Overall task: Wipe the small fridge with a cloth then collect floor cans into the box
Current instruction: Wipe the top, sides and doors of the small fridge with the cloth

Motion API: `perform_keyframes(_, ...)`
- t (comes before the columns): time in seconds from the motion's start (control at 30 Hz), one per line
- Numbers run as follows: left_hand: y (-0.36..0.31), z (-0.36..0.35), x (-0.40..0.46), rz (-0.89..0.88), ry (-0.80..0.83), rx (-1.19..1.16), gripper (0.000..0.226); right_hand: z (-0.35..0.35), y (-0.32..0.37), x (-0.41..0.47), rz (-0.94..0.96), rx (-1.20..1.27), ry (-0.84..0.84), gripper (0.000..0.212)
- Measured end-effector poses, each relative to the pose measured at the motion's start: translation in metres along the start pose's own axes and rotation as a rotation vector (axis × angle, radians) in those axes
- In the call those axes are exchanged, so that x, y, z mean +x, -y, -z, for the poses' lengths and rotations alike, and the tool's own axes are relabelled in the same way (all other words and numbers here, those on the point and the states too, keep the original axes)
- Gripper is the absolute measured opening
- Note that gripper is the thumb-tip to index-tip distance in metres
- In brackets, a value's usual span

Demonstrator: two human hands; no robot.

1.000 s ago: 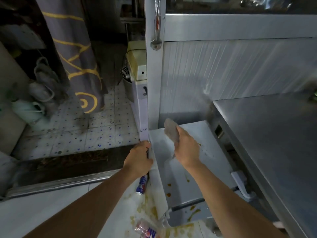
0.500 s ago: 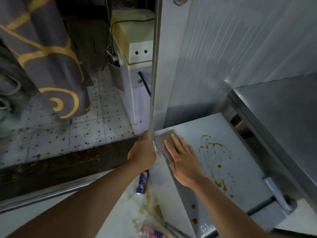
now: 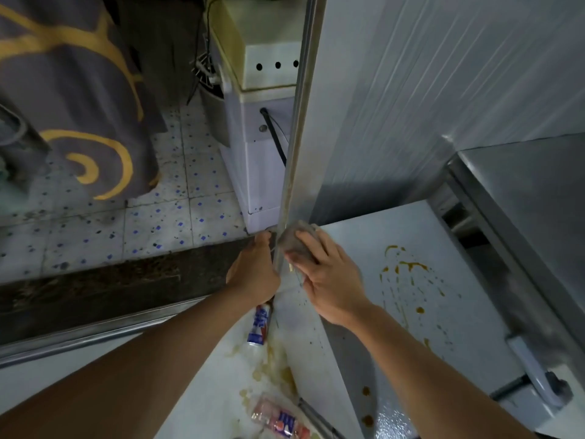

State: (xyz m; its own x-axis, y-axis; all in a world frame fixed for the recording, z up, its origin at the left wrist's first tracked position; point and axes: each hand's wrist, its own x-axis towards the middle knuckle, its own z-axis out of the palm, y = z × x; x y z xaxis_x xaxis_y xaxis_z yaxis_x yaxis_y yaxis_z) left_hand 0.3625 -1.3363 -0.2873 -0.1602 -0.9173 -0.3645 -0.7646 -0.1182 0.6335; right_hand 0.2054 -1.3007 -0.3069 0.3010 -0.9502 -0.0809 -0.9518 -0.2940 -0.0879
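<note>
Pressing a grey cloth (image 3: 296, 240) flat under straight fingers (image 3: 311, 248), my right hand (image 3: 329, 280) works the far left corner of the small fridge top (image 3: 459, 312) — orange-brown drips spread across the white surface to its right. My left hand (image 3: 253, 274) curls over the fridge's left edge, beside a tall metal post (image 3: 297, 137). Two cans lie below on the stained floor — one (image 3: 260, 324) just under my left wrist, another (image 3: 280, 421) nearer me.
</note>
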Motion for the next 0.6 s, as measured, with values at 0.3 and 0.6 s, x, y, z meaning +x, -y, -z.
perform_keyframes(0.3, -0.016, -0.014, -0.009, -0.021, -0.028, -0.090, 0.057, -0.003, -0.004, -0.039, 0.022, 0.162, -0.046, 0.045)
perform_keyframes(0.6, -0.032, -0.034, -0.010, 0.034, -0.117, -0.135, 0.059, -0.006, -0.014, -0.006, -0.078, 0.186, -0.100, 0.055)
